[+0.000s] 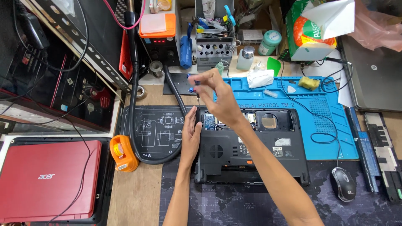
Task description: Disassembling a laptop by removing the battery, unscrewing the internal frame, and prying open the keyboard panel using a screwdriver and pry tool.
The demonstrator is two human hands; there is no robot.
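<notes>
A black laptop lies upside down on the bench with part of its bottom cover off, showing a circuit board near its back edge. My right hand is above the laptop's back left corner, fingers pinched on the blue handle of a small screwdriver that points straight down at that corner. My left hand rests flat against the laptop's left edge, fingers together and pointing away from me.
A blue work mat lies under and behind the laptop, with a cable running to a mouse. A red laptop sits at left, an orange tape dispenser beside a black hose. Tools and bottles crowd the back.
</notes>
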